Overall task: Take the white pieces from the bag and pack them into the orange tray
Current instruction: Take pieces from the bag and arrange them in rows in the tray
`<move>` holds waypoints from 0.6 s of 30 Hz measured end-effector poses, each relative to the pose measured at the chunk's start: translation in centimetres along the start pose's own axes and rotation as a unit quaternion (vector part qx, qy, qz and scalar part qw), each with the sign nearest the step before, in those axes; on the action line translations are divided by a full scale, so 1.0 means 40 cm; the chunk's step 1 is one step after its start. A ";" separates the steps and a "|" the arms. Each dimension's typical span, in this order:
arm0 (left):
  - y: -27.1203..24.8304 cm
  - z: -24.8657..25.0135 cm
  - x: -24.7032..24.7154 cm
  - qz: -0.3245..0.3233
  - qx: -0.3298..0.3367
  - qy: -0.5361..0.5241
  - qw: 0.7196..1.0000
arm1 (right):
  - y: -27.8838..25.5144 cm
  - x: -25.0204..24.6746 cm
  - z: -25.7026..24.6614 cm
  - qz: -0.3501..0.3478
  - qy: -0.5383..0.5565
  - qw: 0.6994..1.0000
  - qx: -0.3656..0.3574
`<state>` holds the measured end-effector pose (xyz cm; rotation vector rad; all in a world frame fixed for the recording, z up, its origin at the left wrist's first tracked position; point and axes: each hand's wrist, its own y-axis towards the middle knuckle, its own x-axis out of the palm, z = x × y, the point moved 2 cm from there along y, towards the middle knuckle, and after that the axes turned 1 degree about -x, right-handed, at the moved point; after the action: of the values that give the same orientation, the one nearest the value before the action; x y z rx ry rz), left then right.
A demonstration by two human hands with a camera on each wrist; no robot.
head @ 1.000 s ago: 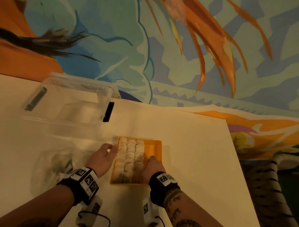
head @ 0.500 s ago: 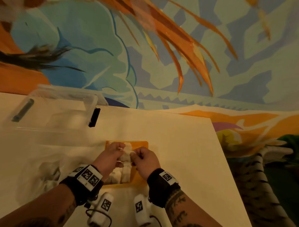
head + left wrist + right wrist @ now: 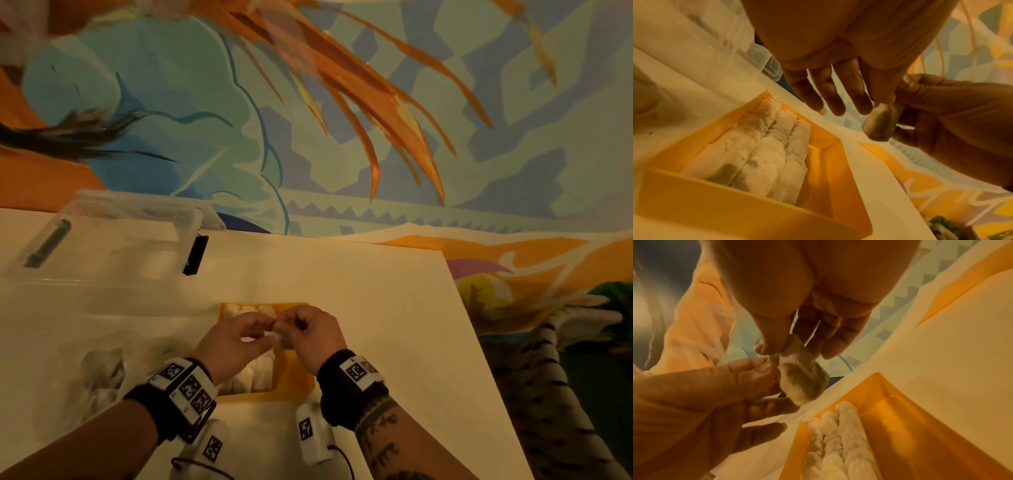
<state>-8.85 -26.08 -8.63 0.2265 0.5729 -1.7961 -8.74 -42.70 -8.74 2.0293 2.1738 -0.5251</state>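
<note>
The orange tray [image 3: 296, 375] lies on the white table, with three rows of white pieces [image 3: 766, 154] packed against its left side and a bare strip on the right. Above it, one white piece [image 3: 803, 374] with a dark patch hangs between my hands. My right hand [image 3: 789, 345] pinches its top corner with thumb and fingers. My left hand [image 3: 764, 365] pinches the edge beside it, its other fingers [image 3: 828, 97] stretched out. In the head view my left hand [image 3: 263, 330] and right hand [image 3: 286, 329] meet over the tray's far half. The clear bag [image 3: 96, 370] lies crumpled to the left.
A clear plastic box [image 3: 102, 246] with a black latch [image 3: 195, 255] stands at the back left. The table's right edge [image 3: 479, 342] runs diagonally, with patterned fabric beyond it. Two small white marker-tagged devices [image 3: 311, 431] lie on cords at the front.
A second ago my hands lay low at the tray's sides against the packed rows. They have since risen and met over the tray, pinching one white piece between them.
</note>
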 end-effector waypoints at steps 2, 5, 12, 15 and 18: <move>-0.002 0.001 0.002 -0.004 0.017 0.029 0.999 | 0.000 0.004 -0.008 -0.022 -0.025 0.999 -0.011; 0.003 -0.014 -0.003 0.017 0.014 0.027 0.999 | 0.000 0.004 -0.014 -0.008 -0.021 1.000 -0.020; 0.014 -0.046 -0.023 0.052 -0.015 -0.061 0.997 | 0.004 0.021 0.027 -0.029 -0.066 0.997 -0.007; 0.020 -0.058 -0.029 0.048 -0.025 -0.085 0.995 | 0.008 0.039 0.037 -0.028 -0.053 0.998 0.001; 0.020 -0.070 -0.030 0.044 -0.042 -0.105 0.993 | 0.013 0.056 0.039 -0.034 -0.053 0.998 0.012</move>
<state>-8.10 -23.85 -10.74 0.0049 0.4795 -1.6828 -8.66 -41.10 -11.01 1.8980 2.1904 -0.6551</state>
